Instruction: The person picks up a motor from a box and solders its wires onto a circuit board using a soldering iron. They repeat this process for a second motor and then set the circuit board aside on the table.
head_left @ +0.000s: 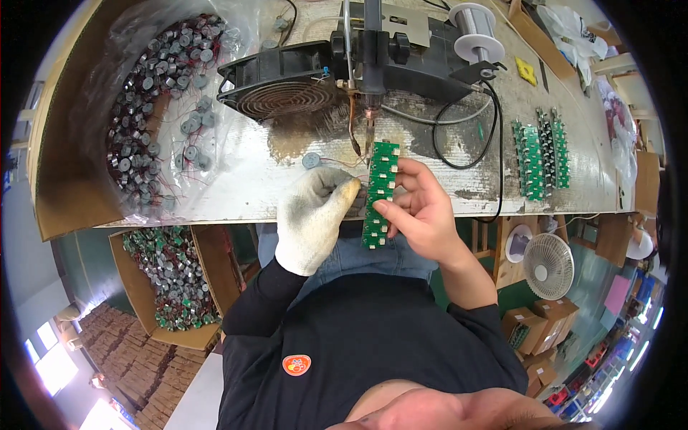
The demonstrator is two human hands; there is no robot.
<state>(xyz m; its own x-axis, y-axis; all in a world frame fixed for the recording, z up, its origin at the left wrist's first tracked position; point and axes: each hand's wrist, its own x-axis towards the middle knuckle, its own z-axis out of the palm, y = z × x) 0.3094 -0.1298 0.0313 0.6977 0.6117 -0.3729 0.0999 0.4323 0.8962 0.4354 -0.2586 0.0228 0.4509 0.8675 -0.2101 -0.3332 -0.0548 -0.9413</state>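
My right hand (423, 208) grips a long green circuit board strip (380, 193) by its edge, thumb on its face; white connectors line the strip. My left hand (315, 211), in a white glove with a stained fingertip, is closed beside the strip's left edge. What its fingers pinch is too small to make out. Just beyond the glove lies a small round grey motor (311, 160), its thin wires running toward the strip's upper end. A soldering iron (370, 107) on an upright stand points down above that end, with a thin metal tube (352, 122) beside it.
A black fan (279, 80) and a solder wire spool (475, 32) stand behind. At left, a plastic-lined box (64, 129) holds many motors (168, 93). More board strips (532, 161) and a yellow sponge (525, 71) lie right. A carton (175, 337) of wired parts sits below the table.
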